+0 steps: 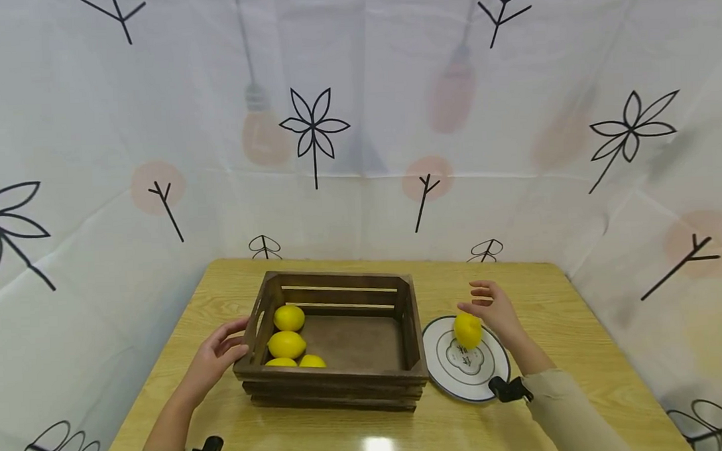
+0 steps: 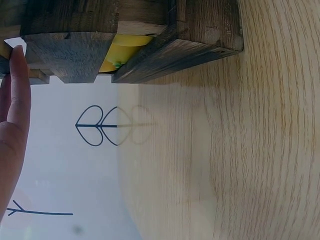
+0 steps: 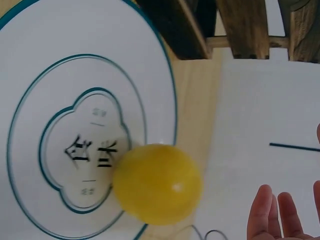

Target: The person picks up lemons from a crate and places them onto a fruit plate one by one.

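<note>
A slatted dark wooden crate holds several yellow lemons along its left side. My left hand rests its fingertips against the crate's left end, beside the handle slot. In the left wrist view its fingers lie nearly straight along the wood. To the right of the crate is a white plate with blue-green rings and dark characters. One lemon shows over the plate's far part. My right hand is just beyond that lemon, its fingers spread; in the right wrist view the fingertips are apart from the lemon.
Everything stands on a light wood-grain table. A white cloth printed with plants and hanging bulbs encloses the back and sides. Crate and plate stand close together, the plate's left rim right by the crate's right end.
</note>
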`<state>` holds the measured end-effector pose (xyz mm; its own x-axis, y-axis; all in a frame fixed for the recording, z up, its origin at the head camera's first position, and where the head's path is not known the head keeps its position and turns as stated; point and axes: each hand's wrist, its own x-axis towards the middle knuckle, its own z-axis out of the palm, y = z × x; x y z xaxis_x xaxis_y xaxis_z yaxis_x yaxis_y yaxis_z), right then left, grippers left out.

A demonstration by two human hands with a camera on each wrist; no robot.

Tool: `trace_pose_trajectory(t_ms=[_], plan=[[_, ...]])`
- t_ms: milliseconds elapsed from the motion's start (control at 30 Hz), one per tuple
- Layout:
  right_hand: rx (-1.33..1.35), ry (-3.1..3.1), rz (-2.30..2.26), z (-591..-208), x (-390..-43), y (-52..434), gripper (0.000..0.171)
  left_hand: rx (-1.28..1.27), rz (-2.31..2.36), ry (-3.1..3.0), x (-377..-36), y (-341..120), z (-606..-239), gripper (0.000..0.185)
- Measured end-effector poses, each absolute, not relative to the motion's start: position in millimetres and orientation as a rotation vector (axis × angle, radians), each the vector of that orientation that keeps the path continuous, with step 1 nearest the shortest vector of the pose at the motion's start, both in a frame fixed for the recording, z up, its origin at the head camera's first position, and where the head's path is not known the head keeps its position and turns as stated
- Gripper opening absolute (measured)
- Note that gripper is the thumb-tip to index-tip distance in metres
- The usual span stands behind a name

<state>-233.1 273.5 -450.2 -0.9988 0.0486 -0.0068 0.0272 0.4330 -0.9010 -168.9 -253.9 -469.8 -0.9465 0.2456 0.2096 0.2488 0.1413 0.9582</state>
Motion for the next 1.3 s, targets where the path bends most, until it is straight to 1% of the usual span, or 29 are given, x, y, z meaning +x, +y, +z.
trace_pose_trajectory(t_ms=[300,633,1300], plan=[[0.033,-2.618,1.644,-429.1,-236.9,256.0,0.064,-0.470,-1.987,-2.411,-168.9,-254.0,-471.9,0.048],[0.158,-2.580,1.673,-409.5,-245.5,228.3,0.058,-0.496,-1.992,-2.400,-170.0,-253.9,-472.7,0.047],[0.335,-2.503,1.748,-382.6,-260.8,179.5,0.050,-0.497,-2.008,-2.403,-170.5,-254.8,-471.4,0.047]])
